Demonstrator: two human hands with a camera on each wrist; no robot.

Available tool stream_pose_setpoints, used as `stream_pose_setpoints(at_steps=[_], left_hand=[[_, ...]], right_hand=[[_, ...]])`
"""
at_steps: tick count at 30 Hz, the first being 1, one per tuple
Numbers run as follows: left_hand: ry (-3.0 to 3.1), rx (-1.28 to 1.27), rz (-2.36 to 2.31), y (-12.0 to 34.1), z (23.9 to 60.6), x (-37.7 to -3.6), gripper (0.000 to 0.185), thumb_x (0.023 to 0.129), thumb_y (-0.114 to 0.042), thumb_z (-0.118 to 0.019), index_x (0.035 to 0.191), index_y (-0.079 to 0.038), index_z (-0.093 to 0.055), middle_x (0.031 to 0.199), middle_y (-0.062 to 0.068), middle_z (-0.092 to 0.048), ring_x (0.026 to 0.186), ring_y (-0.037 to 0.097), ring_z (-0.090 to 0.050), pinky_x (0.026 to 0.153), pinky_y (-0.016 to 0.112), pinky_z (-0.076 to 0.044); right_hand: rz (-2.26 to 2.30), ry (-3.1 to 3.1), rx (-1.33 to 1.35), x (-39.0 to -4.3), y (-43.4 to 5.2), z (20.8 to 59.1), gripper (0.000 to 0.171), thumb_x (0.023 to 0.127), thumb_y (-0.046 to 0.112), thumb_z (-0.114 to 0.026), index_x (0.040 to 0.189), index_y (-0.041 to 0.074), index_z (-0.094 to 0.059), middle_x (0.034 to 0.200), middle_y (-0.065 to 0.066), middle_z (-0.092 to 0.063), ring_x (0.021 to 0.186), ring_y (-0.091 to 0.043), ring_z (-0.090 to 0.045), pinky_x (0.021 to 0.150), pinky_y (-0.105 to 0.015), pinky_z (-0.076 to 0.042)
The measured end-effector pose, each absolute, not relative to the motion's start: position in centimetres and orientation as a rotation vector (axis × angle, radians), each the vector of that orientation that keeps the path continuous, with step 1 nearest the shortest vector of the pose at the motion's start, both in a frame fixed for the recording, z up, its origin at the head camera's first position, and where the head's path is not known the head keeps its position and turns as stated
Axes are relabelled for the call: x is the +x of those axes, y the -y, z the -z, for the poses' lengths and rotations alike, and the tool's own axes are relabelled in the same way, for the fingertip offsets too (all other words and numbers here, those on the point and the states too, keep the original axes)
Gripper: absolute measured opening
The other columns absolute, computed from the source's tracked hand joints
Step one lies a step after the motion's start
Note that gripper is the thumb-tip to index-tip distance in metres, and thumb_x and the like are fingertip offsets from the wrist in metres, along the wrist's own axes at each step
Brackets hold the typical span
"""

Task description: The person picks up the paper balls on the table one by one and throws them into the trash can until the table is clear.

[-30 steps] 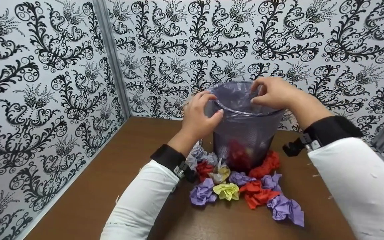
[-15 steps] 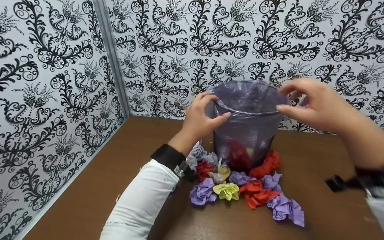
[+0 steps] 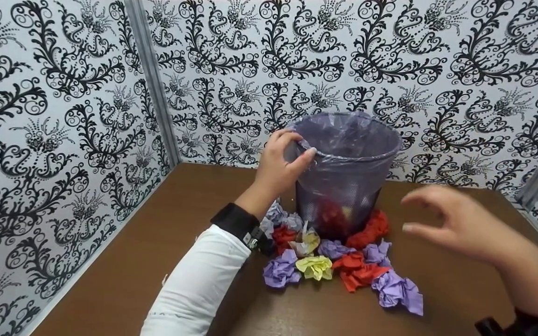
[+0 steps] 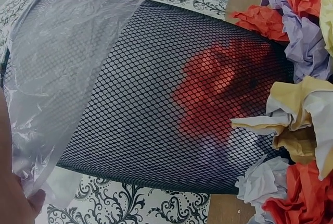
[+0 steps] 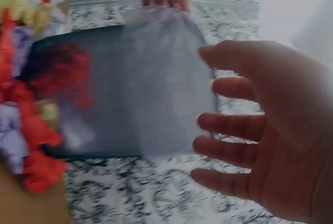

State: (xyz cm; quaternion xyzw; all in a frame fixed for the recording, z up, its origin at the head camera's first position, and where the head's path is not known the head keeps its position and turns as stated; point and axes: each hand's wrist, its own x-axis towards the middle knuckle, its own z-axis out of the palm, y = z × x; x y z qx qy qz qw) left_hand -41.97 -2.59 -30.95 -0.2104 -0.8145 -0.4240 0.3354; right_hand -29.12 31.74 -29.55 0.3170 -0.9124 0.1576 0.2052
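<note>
A black mesh wastebasket (image 3: 364, 200) stands upright on the table. A translucent purplish bin liner (image 4: 52, 67) is folded over its rim and covers the upper outside wall. At the rim's left side my left hand (image 3: 278, 161) grips the edge through the liner, thumb toward the front. My right hand (image 3: 458, 224) is in the air to the right of the basket, fingers apart and holding nothing. Through the mesh, red crumpled paper (image 4: 213, 88) shows low inside, with paler pieces beside it.
Crumpled paper balls lie around the basket's front foot: yellow (image 3: 315, 267), red (image 3: 357, 271), purple (image 3: 397, 291) and grey (image 3: 276, 214) among them. Behind the brown table (image 3: 157, 261) rises a wall (image 3: 227, 107) with a black scroll pattern.
My right hand has left the basket's mouth, passed the right rim and dropped to the right and nearer me. The left hand keeps its place on the rim.
</note>
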Motion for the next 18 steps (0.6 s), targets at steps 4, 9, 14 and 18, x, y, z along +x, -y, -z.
stream_pose_setpoints(at_steps=[4, 9, 14, 18], left_hand=[[2.127, -0.539, 1.149, 2.5, 31.0, -42.0, 0.045, 0.083, -0.061, -0.062, 0.108, -0.025, -0.064, 0.139, 0.001, -0.048, 0.121, 0.017, -0.049, 0.095, 0.041, -0.048], [2.115, -0.555, 1.19, 2.4, 31.0, -42.1, 0.044, 0.083, -0.059, -0.062, 0.106, -0.023, -0.063, 0.142, 0.003, -0.046, 0.127, 0.019, -0.045, 0.102, 0.045, -0.043], [2.086, -0.571, 1.218, 2.3, 31.0, -42.2, 0.042, 0.082, -0.056, -0.065, 0.104, -0.02, -0.064, 0.141, 0.004, -0.048, 0.128, 0.02, -0.045, 0.106, 0.045, -0.039], [2.082, -0.574, 1.215, 2.2, 31.1, -42.3, 0.043, 0.082, -0.057, -0.064, 0.105, -0.02, -0.064, 0.142, 0.005, -0.048, 0.129, 0.021, -0.045, 0.107, 0.046, -0.037]], right_hand=[[-0.466, 2.664, 0.874, -29.2, -32.3, 32.7, 0.057, 0.076, 0.047, -0.078, 0.122, 0.019, -0.06, 0.122, 0.006, -0.06, 0.107, -0.016, -0.058, 0.089, -0.046, -0.051], [-0.543, 2.793, 0.897, -29.4, -32.2, 35.6, 0.065, 0.073, 0.052, -0.079, 0.125, 0.018, -0.059, 0.123, 0.001, -0.061, 0.108, -0.024, -0.059, 0.09, -0.051, -0.05], [-0.57, 2.833, 0.963, -29.6, -31.7, 37.7, 0.067, 0.07, 0.049, -0.081, 0.123, 0.015, -0.06, 0.12, -0.002, -0.062, 0.102, -0.026, -0.06, 0.085, -0.047, -0.051], [-0.593, 2.828, 1.009, -29.8, -31.6, 39.0, 0.065, 0.067, 0.044, -0.084, 0.121, 0.016, -0.061, 0.115, 0.0, -0.063, 0.096, -0.022, -0.059, 0.081, -0.038, -0.051]])
